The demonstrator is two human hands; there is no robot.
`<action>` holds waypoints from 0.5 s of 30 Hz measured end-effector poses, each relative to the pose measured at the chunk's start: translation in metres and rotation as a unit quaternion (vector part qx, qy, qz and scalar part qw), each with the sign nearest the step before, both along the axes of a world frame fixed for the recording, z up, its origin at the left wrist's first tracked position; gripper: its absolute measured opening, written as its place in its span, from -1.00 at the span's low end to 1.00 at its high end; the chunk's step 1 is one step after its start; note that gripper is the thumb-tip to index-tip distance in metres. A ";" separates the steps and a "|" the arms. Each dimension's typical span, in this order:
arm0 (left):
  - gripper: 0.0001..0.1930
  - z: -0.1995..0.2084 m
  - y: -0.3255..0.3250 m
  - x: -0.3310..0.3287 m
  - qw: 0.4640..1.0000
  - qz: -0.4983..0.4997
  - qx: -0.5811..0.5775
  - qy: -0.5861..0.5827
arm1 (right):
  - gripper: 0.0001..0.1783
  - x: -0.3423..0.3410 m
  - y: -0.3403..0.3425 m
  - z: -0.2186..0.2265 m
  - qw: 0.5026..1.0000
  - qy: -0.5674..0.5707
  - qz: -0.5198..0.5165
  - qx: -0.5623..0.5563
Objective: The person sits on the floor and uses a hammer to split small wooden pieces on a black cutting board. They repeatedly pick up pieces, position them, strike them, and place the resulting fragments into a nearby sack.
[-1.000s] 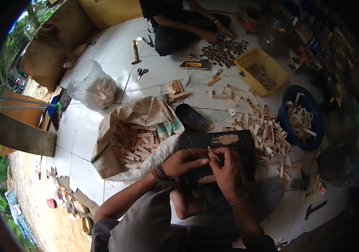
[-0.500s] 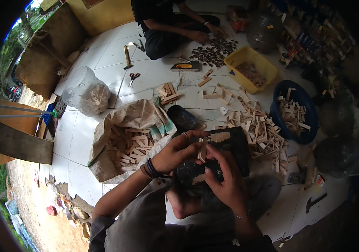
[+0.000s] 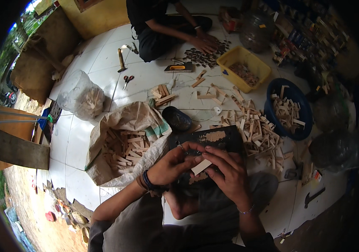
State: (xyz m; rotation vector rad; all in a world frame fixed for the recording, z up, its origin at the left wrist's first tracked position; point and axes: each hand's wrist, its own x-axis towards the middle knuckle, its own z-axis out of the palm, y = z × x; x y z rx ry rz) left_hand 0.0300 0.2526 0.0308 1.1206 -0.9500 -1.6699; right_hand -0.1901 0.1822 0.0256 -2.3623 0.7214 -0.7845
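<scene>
Between my two hands a small pale wooden block [image 3: 201,167] is held at a slant, its broad light face turned up. My left hand [image 3: 177,163] grips its upper end with thumb and fingers. From the other side my right hand [image 3: 228,171] closes on it, thumb below and fingers over the top. Beneath both hands lies a black board [image 3: 186,137] across my lap, with a tan crusty patch [image 3: 213,136] near its far edge. My fingers hide part of the block.
An open sack [image 3: 125,114] of wooden pieces stands left, beside a dark scoop-like container [image 3: 176,118]. Loose wooden pieces [image 3: 255,130] spread right, near a blue basin [image 3: 303,94] and yellow tub [image 3: 249,80]. Scissors [image 3: 128,81] lie farther off. Another person's hands [image 3: 204,44] touch dark small pieces.
The wooden block has turned from nearly upright to a slant, showing a broader face. My right hand has come over its top. The other person's hands have come together over the dark pieces.
</scene>
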 end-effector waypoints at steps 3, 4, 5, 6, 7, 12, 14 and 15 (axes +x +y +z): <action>-0.57 0.001 0.000 0.003 1.000 0.003 0.010 -0.002 | -0.57 -0.002 0.000 -0.003 0.999 -0.044 -0.010 -0.010; -0.58 0.001 0.001 0.003 1.000 0.006 0.015 -0.001 | -0.59 -0.001 -0.001 -0.005 0.997 -0.075 -0.016 0.004; -0.59 0.001 0.001 0.004 0.999 0.019 0.028 0.028 | -0.62 0.000 -0.001 -0.007 0.994 -0.106 -0.021 0.017; -0.60 0.000 0.001 0.004 0.997 0.032 0.041 0.057 | -0.65 0.000 0.001 -0.009 0.988 -0.134 -0.042 0.069; -0.61 0.000 0.002 0.004 0.993 0.049 0.066 0.082 | -0.69 0.001 0.003 -0.011 0.977 -0.161 -0.062 0.121; -0.65 -0.007 0.000 0.000 0.988 0.135 0.022 0.069 | -0.71 0.013 0.024 -0.019 0.842 -0.272 -0.102 0.455; -0.65 -0.010 -0.001 -0.002 0.990 0.136 -0.003 0.040 | -0.72 0.019 0.029 -0.022 0.823 -0.245 -0.097 0.503; -0.65 -0.010 -0.001 -0.001 0.991 0.132 -0.014 0.019 | -0.72 0.021 0.030 -0.022 0.812 -0.247 -0.101 0.520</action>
